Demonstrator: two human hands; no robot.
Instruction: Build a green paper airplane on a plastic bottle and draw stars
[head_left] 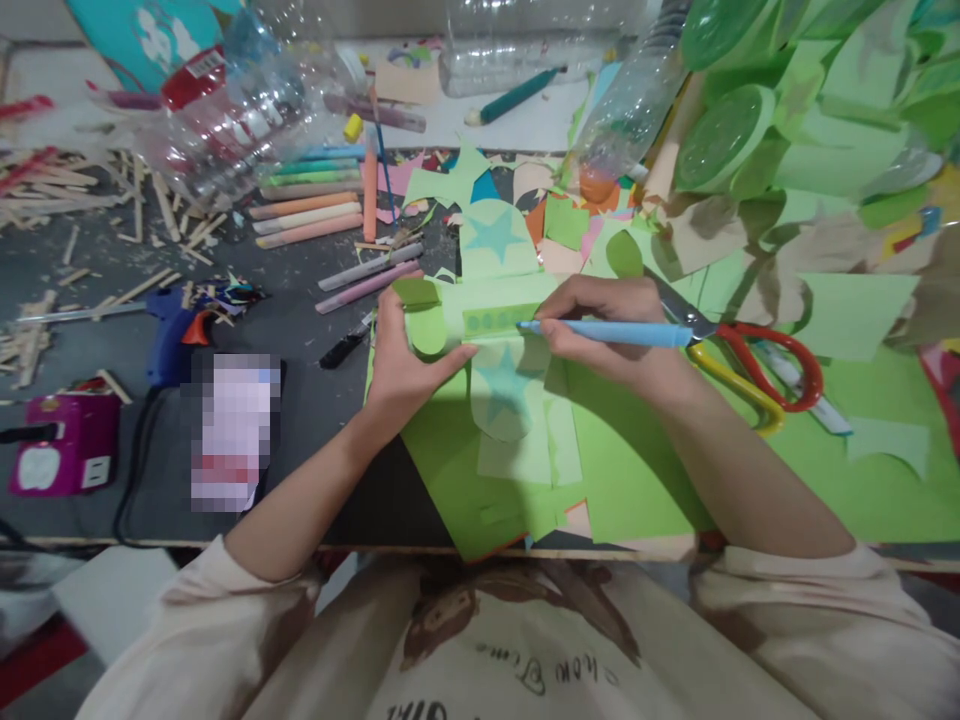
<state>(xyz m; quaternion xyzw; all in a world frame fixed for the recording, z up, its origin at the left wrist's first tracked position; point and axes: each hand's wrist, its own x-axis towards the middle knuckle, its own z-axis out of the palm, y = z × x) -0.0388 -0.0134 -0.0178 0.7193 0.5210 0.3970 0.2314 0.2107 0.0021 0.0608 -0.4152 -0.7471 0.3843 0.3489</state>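
My right hand (600,315) is closed around a light blue marker (630,333). Its tip meets a green paper strip (499,320) that bears a row of blue dots. My left hand (405,360) lies spread on the left edge of the pale green paper cutout (491,292), thumb close to the strip. A rounded green paper piece (427,328) sits between its thumb and fingers. Blue stars are drawn on the rounded paper parts above and below the strip, the upper star (495,236) and the lower star (502,385). Large green sheets (630,460) lie underneath.
Scissors (772,370) with red and yellow handles lie right of my right hand. Left are a phone (236,430), a blue glue gun (171,335) and a purple box (66,443). Several markers (311,215), plastic bottles (255,110), wooden sticks (45,195) and paper scraps (847,310) crowd the table.
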